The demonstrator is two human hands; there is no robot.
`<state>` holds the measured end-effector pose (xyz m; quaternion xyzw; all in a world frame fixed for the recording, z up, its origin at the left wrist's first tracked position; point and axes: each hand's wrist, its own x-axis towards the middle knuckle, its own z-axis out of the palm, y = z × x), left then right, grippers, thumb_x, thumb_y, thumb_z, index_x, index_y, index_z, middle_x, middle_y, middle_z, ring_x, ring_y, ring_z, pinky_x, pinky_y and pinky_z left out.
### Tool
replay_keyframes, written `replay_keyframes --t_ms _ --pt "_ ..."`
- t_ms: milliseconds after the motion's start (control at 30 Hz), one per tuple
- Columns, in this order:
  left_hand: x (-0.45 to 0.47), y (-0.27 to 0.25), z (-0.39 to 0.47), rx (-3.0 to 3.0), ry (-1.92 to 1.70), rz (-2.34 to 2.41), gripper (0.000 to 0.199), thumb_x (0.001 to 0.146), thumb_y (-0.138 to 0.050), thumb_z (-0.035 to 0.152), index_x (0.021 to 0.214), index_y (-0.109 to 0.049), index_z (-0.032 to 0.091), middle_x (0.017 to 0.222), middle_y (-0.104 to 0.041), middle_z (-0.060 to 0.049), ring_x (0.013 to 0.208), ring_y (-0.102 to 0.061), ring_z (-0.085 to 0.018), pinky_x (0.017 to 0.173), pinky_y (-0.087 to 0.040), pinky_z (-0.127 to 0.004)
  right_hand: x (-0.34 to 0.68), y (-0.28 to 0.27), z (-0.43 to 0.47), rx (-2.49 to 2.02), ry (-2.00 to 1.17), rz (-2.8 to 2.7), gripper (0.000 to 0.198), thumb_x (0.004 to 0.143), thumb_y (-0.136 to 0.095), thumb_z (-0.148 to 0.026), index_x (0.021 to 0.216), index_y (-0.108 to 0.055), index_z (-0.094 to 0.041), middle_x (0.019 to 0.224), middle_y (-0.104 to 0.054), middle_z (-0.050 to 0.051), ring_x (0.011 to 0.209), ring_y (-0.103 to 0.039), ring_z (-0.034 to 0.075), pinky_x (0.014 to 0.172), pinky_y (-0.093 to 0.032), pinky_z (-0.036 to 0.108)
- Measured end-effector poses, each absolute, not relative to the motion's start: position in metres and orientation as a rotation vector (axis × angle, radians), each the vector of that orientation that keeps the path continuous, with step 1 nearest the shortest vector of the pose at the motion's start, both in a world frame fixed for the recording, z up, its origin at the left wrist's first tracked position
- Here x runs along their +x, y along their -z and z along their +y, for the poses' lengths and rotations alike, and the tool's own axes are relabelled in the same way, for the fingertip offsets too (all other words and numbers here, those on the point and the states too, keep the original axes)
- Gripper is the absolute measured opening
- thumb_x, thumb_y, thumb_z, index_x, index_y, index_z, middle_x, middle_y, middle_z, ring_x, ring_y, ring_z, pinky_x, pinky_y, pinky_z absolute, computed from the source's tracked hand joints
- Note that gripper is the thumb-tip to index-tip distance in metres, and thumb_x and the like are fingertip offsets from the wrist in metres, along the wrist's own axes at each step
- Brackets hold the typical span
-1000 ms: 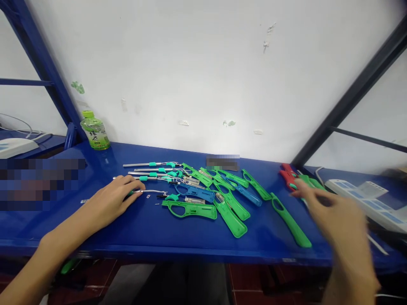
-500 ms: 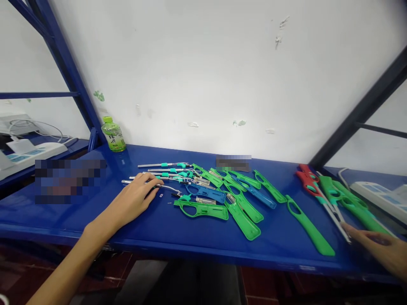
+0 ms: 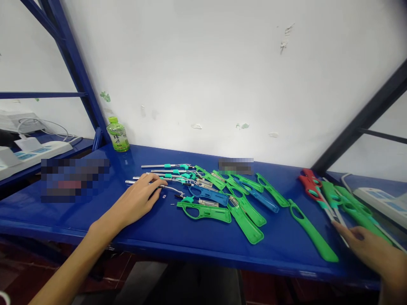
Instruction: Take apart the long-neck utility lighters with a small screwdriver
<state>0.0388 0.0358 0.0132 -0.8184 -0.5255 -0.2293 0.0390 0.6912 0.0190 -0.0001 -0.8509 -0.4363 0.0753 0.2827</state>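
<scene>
One white power strip [image 3: 47,148] at far left, on the neighbouring surface, cables and plug on it. Next, pixelated patch [image 3: 74,180] on the blue table [image 3: 149,245], contents unreadable. Green-capped drink bottle [image 3: 118,136] upright near the wall [image 3: 197,63]. Left hand [image 3: 140,197] palm down, fingers bent over one metal tube [image 3: 130,182], tip poking out on the left side; fingertips touch it, firm grip or just resting, cannot tell. Thin white wire [image 3: 174,189] runs right from those fingertips. More metal tubes [image 3: 155,166] with teal triggers lie just behind the hand, roughly parallel, wires toward the middle. Middle: pile of handle shells, some overlapping. Green half shell [image 3: 218,215] with finger loop in front, blue half shell [image 3: 213,195] just behind it, translucent blue shell [image 3: 263,201] farther right, more green ones around. Right of the pile, lone green shell [image 3: 318,239] lying slanted, apart from the rest. Red lighters [image 3: 308,184] near the right post, rods pointing toward the person. Right hand [image 3: 365,245] at those rods, fingers curled, fingertips touching; whether it grips one, cannot tell. Green lighters [image 3: 359,214] just behind the right hand. Second power strip [image 3: 383,201], far right
</scene>
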Motion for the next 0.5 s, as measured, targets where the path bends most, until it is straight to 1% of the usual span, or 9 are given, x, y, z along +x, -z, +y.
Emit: replay_keyframes --t_ms 67,100,133,167,200,233,300,400,500 --pt "0.037 -0.011 0.038 -2.512 0.725 -1.601 0.043 0.114 -0.04 0.043 0.126 -0.076 0.023 0.127 -0.073 -0.013 0.12 -0.068 -0.033 0.108 -0.057 -0.048 0.683 -0.005 0.016 -2.417 -0.443 -1.127 0.049 0.084 -0.084 -0.057 0.047 -0.071 -0.029 0.065 -0.071 0.021 0.056 -0.068 0.031 0.073 -0.043 0.055" --pt "0.036 -0.01 0.039 -2.512 0.743 -1.595 0.043 0.113 -0.041 0.044 0.125 -0.077 0.023 0.126 -0.074 -0.013 0.119 -0.069 -0.033 0.108 -0.056 -0.049 0.679 -0.005 0.014 -2.436 -0.293 -1.061 0.051 0.086 -0.079 -0.057 0.046 -0.066 -0.03 0.062 -0.067 0.019 0.06 -0.069 0.035 0.075 -0.043 0.057" --pt "0.035 -0.009 0.04 -2.512 0.763 -1.589 0.043 0.112 -0.042 0.046 0.122 -0.077 0.023 0.125 -0.075 -0.013 0.118 -0.07 -0.033 0.109 -0.056 -0.049 0.675 -0.005 0.011 -2.428 -0.239 -1.033 0.047 0.088 -0.073 -0.053 0.047 -0.064 -0.03 0.061 -0.066 0.017 0.066 -0.071 0.039 0.077 -0.044 0.057" --pt "0.034 -0.007 0.041 -2.508 0.789 -1.584 0.044 0.111 -0.042 0.048 0.121 -0.078 0.024 0.124 -0.075 -0.013 0.117 -0.07 -0.034 0.108 -0.056 -0.05 0.673 -0.004 0.009 -2.399 -0.217 -1.031 0.043 0.089 -0.07 -0.052 0.051 -0.065 -0.031 0.063 -0.066 0.015 0.071 -0.072 0.04 0.079 -0.046 0.055" --pt "0.033 -0.007 0.042 -2.503 0.815 -1.578 0.043 0.111 -0.043 0.048 0.12 -0.078 0.025 0.124 -0.075 -0.012 0.118 -0.07 -0.034 0.109 -0.056 -0.05 0.671 -0.003 0.007 -2.369 -0.197 -1.029 0.041 0.089 -0.067 -0.052 0.054 -0.066 -0.03 0.065 -0.067 0.013 0.074 -0.072 0.04 0.081 -0.048 0.053" --pt "0.032 -0.006 0.043 -2.498 0.833 -1.586 0.041 0.112 -0.044 0.047 0.124 -0.077 0.025 0.128 -0.075 -0.01 0.123 -0.069 -0.033 0.114 -0.054 -0.051 0.67 -0.001 0.006 -2.338 -0.182 -1.026 0.041 0.088 -0.064 -0.055 0.055 -0.066 -0.03 0.065 -0.067 0.011 0.076 -0.072 0.04 0.081 -0.05 0.051" --pt "0.03 -0.006 0.045 -2.492 0.838 -1.598 0.036 0.112 -0.048 0.045 0.125 -0.077 0.026 0.126 -0.075 -0.008 0.12 -0.07 -0.033 0.112 -0.055 -0.05 0.669 0.0 0.005 -2.261 -0.161 -1.024 0.041 0.088 -0.059 -0.055 0.058 -0.067 -0.029 0.067 -0.069 0.011 0.079 -0.072 0.038 0.079 -0.051 0.046" --pt "0.028 -0.007 0.046 -2.471 0.75 -1.644 0.035 0.112 -0.049 0.045 0.126 -0.076 0.029 0.128 -0.075 -0.005 0.122 -0.07 -0.03 0.109 -0.057 -0.044 0.664 -0.005 0.005 -2.139 -0.147 -0.993 0.043 0.086 -0.051 -0.055 0.06 -0.069 -0.026 0.072 -0.074 0.014 0.078 -0.07 0.035 0.071 -0.05 0.041" --pt "0.029 -0.009 0.044 -2.439 0.736 -1.639 0.036 0.114 -0.046 0.044 0.127 -0.075 0.028 0.129 -0.075 -0.005 0.125 -0.07 -0.029 0.11 -0.057 -0.043 0.651 -0.014 0.002 -2.004 -0.155 -0.987 0.053 0.086 -0.05 -0.064 0.065 -0.073 -0.022 0.075 -0.075 0.016 0.071 -0.066 0.031 0.062 -0.047 0.038"
